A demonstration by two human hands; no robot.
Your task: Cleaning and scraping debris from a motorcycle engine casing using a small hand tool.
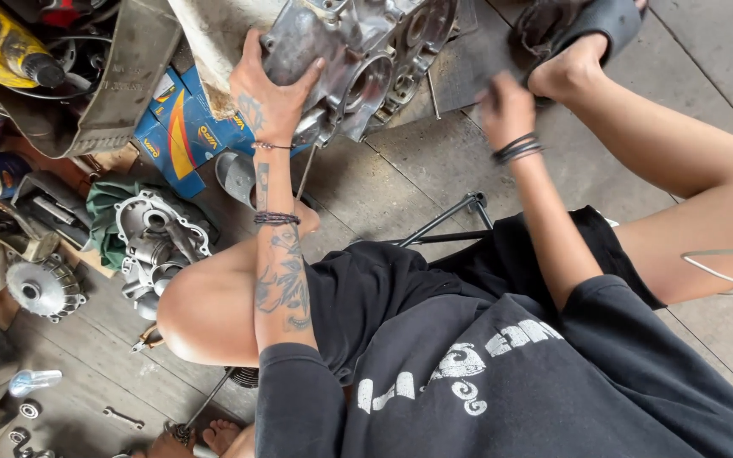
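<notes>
left hand [271,100] grip closed over grey cast-metal engine casing [358,59], upright on concrete floor [400,182] | right hand [506,106] blurred, grip unclear, just beside casing | blue-and-yellow rectangular cardboard boxes [178,127] left of casing

engine casing [358,59]: dull grey cast metal | floor [400,178]: rough concrete

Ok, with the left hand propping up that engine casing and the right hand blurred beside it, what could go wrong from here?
1. The left hand alone steadies the tilted metal engine casing; it could slip or tip toward the bare knee.
2. The right hand is blurred in motion close to the bare foot, which it might strike.
3. Loose parts such as the wrench and bearing lie on the floor near the toes, a possible stepping hazard.
</notes>
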